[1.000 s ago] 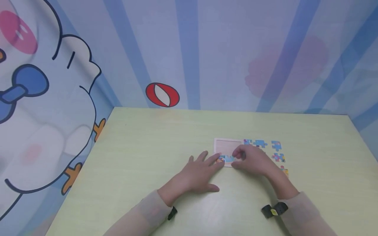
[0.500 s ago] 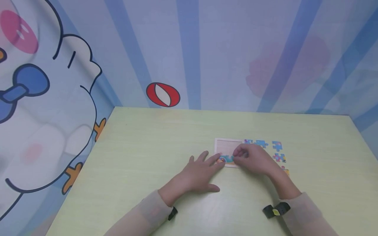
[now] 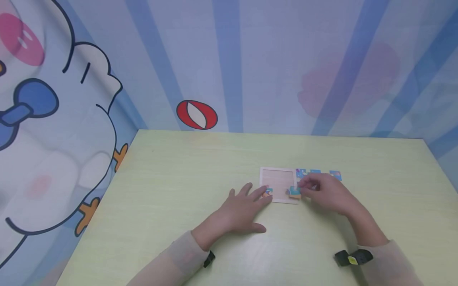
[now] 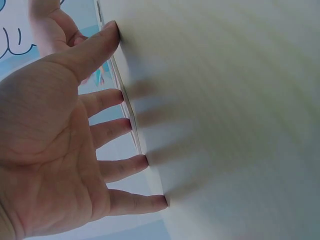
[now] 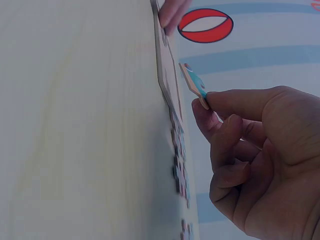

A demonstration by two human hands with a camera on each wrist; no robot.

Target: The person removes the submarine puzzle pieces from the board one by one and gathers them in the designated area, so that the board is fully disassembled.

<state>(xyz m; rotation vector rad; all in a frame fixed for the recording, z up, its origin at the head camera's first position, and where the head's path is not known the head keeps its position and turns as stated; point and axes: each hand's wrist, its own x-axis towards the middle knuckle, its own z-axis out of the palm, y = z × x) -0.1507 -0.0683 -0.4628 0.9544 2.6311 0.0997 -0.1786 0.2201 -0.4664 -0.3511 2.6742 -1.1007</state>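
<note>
My right hand pinches a blue and orange puzzle piece between thumb and forefinger. In the right wrist view that piece is lifted off the table, near the right edge of the puzzle frame. The frame is a shallow pale square tray. My left hand lies with fingers spread, its fingertips on the lower left of the frame. Under them a colourful puzzle piece sits in the frame's corner, partly covered. The left wrist view shows the straight fingers of the left hand touching down.
Several loose puzzle pieces lie right of the frame, such as a blue one; the right hand hides some. A pale yellow-green table meets a patterned blue backdrop behind and at the left.
My right hand has lifted the blue and orange piece from beside the corner piece and carried it right, to the frame's right edge. The left hand has stayed put.
</note>
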